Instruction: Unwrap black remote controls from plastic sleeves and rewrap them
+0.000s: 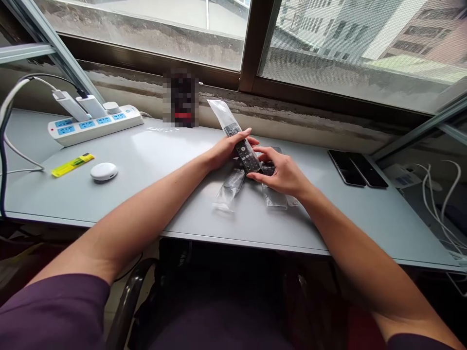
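Observation:
A black remote control (249, 156) with several buttons is held tilted above the desk, its far end inside a clear plastic sleeve (221, 113). My left hand (229, 147) is closed around its left side, with the thumb lying across the top. At the near end, the thumb and fingers of my right hand (280, 170) grip the remote's edges. Under my hands lie more dark items in clear plastic: one bagged remote (232, 183) to the left, and another plastic-wrapped item (274, 194) below my right hand, partly hidden by it.
On the left stand a white power strip (100, 127) with plugs and cables, a yellow packet (73, 165) and a white oval case (104, 171). Two dark phones (357, 168) lie at the right. A blurred-out dark object (183, 99) stands by the window ledge. Loose white cables (434, 199) hang far right.

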A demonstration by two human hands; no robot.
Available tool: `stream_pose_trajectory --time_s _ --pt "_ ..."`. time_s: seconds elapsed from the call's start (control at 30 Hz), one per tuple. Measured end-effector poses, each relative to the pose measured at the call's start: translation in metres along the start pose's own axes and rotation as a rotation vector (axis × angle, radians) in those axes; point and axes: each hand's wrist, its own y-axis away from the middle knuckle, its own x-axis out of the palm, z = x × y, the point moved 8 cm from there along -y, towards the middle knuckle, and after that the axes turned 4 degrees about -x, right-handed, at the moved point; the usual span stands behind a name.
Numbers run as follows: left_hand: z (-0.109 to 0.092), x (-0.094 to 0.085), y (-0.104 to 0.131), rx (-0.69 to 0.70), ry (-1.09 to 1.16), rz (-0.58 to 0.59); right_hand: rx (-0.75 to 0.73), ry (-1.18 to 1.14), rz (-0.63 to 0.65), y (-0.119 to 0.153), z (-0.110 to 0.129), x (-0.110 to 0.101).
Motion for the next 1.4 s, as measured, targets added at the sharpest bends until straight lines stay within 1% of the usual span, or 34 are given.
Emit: stream_pose_trajectory --time_s 0.27,0.5,0.7,0.83,1.03,1.2,1.4 --pt "0.0 -0.001 0.0 -0.024 0.023 -0.016 -0.045 0.009 0.018 0.001 0.004 0.002" --pt "0.0 0.001 0.005 -0.069 0.028 -0.026 -0.103 0.05 0.044 0.001 0.004 0.004" --pt "0.0 0.0 0.004 -0.032 -0.001 -0.02 -0.106 0.07 0.02 0.002 0.004 0.003" --pt "-0.002 0.004 0.006 -0.004 -0.017 0.0 -0.095 0.076 0.014 0.002 0.006 0.002" --pt "-0.002 0.008 0.009 0.021 -0.035 0.014 -0.079 0.076 0.033 0.003 0.003 0.003" --pt "-0.001 0.008 0.009 0.038 -0.072 0.024 -0.085 0.133 0.052 0.004 0.0 0.003" --pt "-0.004 0.009 0.011 0.063 -0.134 0.01 -0.079 0.157 0.11 0.005 0.001 0.004"
